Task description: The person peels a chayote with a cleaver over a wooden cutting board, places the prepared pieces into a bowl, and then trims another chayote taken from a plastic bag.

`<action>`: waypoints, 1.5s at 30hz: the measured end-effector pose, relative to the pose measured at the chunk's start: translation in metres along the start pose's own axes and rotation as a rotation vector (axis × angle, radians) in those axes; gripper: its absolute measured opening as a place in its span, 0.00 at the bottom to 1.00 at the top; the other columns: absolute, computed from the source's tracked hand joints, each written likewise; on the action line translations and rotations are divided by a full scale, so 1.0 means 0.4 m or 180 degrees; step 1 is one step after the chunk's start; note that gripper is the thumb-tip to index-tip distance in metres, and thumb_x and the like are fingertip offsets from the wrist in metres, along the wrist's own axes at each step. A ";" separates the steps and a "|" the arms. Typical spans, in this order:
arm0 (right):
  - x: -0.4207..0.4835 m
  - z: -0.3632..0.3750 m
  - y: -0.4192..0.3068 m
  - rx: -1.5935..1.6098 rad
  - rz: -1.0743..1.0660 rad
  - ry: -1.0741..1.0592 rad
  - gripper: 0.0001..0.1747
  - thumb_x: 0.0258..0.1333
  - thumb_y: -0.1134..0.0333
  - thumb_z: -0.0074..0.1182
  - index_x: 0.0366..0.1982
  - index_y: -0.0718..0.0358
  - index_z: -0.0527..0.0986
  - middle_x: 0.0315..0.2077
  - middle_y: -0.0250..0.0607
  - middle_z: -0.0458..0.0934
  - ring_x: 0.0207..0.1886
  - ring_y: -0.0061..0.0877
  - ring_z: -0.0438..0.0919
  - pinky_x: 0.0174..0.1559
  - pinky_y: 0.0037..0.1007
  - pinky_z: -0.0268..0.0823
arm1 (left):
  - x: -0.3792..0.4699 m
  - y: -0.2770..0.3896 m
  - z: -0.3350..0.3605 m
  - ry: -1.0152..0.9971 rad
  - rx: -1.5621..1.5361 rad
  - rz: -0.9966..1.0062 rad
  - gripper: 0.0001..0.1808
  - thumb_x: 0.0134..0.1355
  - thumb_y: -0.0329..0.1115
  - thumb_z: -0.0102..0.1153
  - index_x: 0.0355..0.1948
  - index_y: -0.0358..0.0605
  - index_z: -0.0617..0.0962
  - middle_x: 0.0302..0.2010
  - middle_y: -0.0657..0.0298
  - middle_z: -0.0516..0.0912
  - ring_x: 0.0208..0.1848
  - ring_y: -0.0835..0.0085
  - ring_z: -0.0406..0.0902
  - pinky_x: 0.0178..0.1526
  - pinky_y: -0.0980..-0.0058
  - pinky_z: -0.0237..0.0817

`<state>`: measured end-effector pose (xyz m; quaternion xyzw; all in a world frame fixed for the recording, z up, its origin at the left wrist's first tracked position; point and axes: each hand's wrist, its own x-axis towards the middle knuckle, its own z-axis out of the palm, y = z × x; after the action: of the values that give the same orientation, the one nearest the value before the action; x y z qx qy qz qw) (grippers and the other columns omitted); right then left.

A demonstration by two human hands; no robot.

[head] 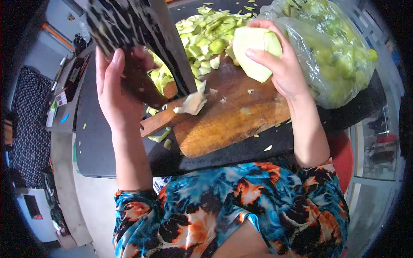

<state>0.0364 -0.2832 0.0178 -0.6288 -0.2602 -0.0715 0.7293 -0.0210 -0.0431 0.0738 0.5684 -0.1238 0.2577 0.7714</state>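
Note:
My right hand (279,64) grips a peeled pale green fruit or vegetable (255,45) above the far right part of a wooden cutting board (219,129). The thumb lies across its cut, faceted side. My left hand (111,87) is raised left of the board, thumb and fingers on the lower part of a large dark, glossy, pale-streaked object (135,22). This object runs out of the top of the view, and I cannot tell what it is. A pale chunk of cut flesh or peel (193,103) rests where the board meets its handle (158,122).
Behind the board lies a heap of green peelings (209,35). A clear plastic bag of green produce (335,64) stands on the right. Scraps dot the black tabletop (100,151). A red stool or chair seat (342,158) shows at right, a cluttered side counter (66,93) at left.

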 end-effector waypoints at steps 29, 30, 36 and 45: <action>-0.008 0.031 -0.010 0.1908 0.1134 0.0314 0.26 0.65 0.48 0.37 0.41 0.65 0.72 0.26 0.45 0.79 0.24 0.32 0.81 0.25 0.30 0.76 | -0.029 -0.010 0.033 -0.0989 0.2510 -0.1348 0.16 0.64 0.46 0.56 0.32 0.41 0.77 0.17 0.74 0.71 0.19 0.88 0.64 0.21 0.86 0.54; -0.008 0.030 -0.009 0.1989 0.1147 0.0307 0.26 0.64 0.48 0.37 0.40 0.65 0.73 0.26 0.45 0.79 0.23 0.32 0.81 0.24 0.29 0.76 | -0.026 -0.009 0.034 -0.1039 0.2512 -0.1350 0.17 0.64 0.46 0.56 0.32 0.41 0.77 0.17 0.73 0.71 0.19 0.88 0.64 0.22 0.86 0.55; -0.008 0.032 -0.016 0.1778 0.1204 0.0246 0.26 0.65 0.48 0.38 0.38 0.66 0.73 0.23 0.44 0.78 0.23 0.30 0.80 0.24 0.28 0.75 | -0.013 0.023 0.036 -0.1146 0.3041 -0.1286 0.18 0.64 0.47 0.56 0.32 0.40 0.78 0.16 0.73 0.70 0.20 0.88 0.65 0.22 0.84 0.56; -0.029 0.022 -0.023 0.1137 0.1275 -0.0061 0.26 0.65 0.47 0.40 0.34 0.64 0.74 0.21 0.41 0.78 0.22 0.26 0.79 0.23 0.25 0.73 | -0.024 0.034 0.036 -0.1388 0.3041 -0.1144 0.19 0.65 0.47 0.55 0.33 0.39 0.78 0.18 0.74 0.70 0.20 0.88 0.64 0.23 0.84 0.57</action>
<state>0.0199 -0.2792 0.0212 -0.5297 -0.1460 0.1272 0.8258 -0.0348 -0.0563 0.0848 0.9075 -0.0510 0.0259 0.4161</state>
